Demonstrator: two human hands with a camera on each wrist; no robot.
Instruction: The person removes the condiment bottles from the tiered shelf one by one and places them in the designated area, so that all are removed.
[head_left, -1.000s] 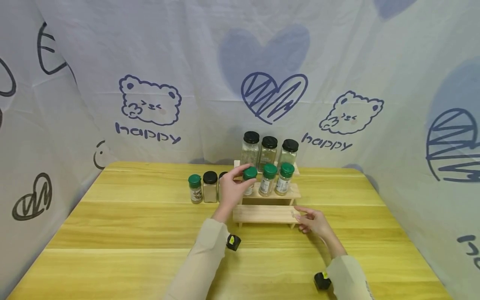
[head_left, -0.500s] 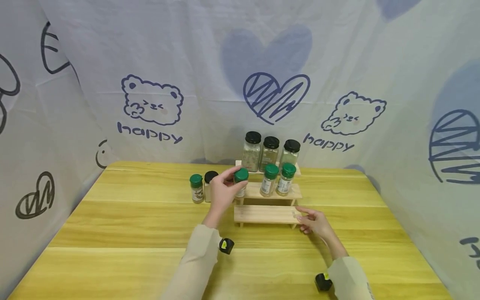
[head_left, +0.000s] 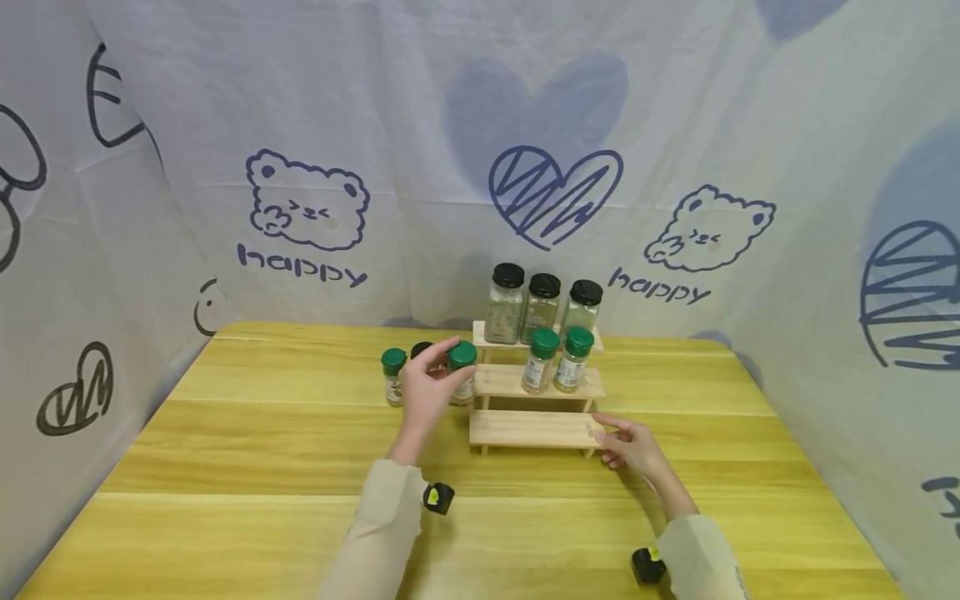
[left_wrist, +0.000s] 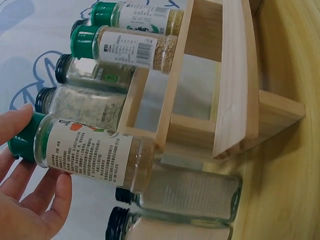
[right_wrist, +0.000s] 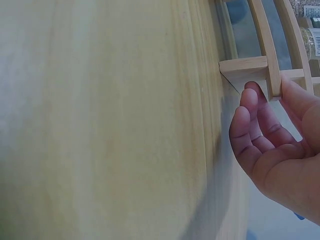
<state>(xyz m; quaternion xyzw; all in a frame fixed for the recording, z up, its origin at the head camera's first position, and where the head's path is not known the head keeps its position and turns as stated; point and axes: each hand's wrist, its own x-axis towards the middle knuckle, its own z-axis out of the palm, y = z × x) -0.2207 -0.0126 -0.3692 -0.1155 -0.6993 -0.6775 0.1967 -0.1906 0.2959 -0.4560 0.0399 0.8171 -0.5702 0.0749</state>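
My left hand [head_left: 426, 393] pinches a green-capped spice jar [left_wrist: 90, 150] by its lid, just left of the stepped wooden rack [head_left: 517, 427]. In the left wrist view the jar has a printed white label and brown contents, and it overlaps the rack's edge. Two other green-capped jars [head_left: 537, 367] stand on the middle step. On the top step are three taller black-capped jars [head_left: 504, 315]. With thumb and fingers, my right hand [head_left: 633, 450] grips the right end of the lowest step, also seen in the right wrist view.
Left of the rack stand a small green-capped jar [head_left: 393, 379] and black-capped jars [left_wrist: 190, 197], partly hidden behind my left hand in the head view. A printed cloth [head_left: 420, 108] hangs behind the wooden table [head_left: 247, 450].
My left hand has moved left with the green-capped spice jar, from the middle step to beyond the rack's left end. The right hand stays on the lowest step.
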